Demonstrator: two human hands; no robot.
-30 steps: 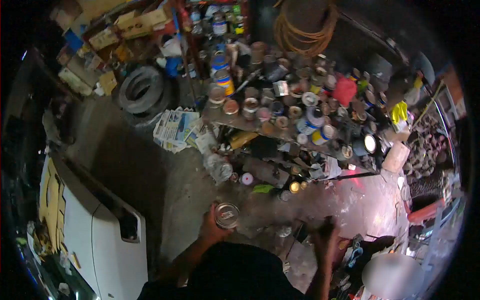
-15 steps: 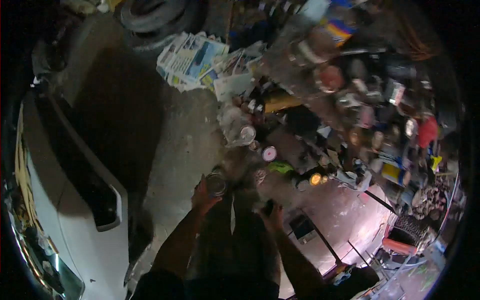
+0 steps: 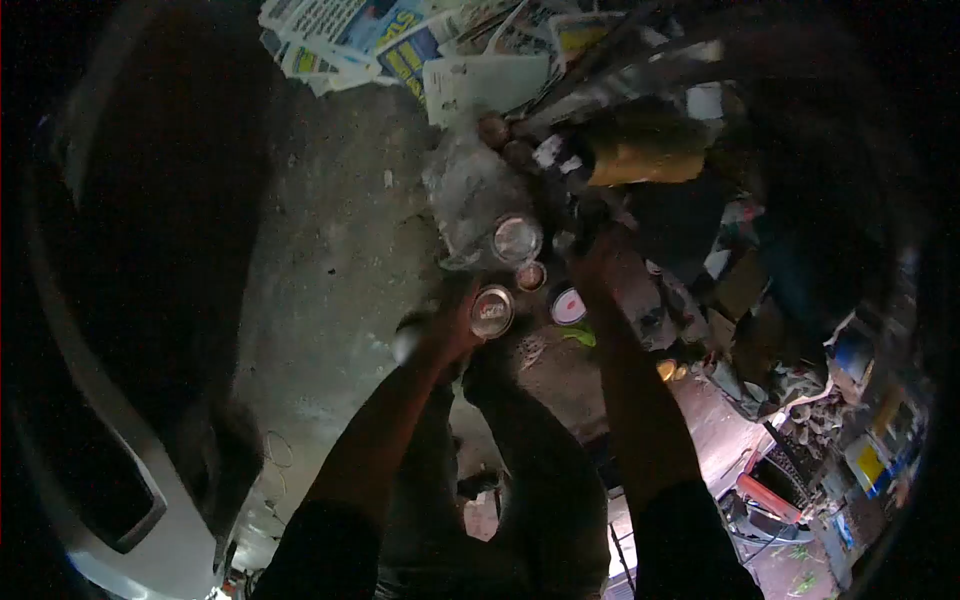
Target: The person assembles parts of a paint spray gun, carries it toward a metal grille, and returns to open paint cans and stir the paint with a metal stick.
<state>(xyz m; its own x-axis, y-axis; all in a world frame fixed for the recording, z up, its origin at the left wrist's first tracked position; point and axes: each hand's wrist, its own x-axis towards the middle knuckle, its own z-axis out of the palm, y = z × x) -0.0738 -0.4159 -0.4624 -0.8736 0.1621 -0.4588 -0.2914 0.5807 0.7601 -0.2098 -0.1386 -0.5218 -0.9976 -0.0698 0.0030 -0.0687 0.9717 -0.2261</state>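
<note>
Metal can (image 3: 492, 312), one, in left hand (image 3: 461, 322), one pink-topped tin (image 3: 568, 306) nearby

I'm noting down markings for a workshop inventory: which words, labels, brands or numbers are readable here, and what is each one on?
No text reads with certainty.
Newspapers: large headline letters and smaller print show, too blurred to quote.
Can in the left hand: a marking shows on its round end, too small and blurred to read.
Yellow-and-blue object at the right: no lettering can be made out.
</note>
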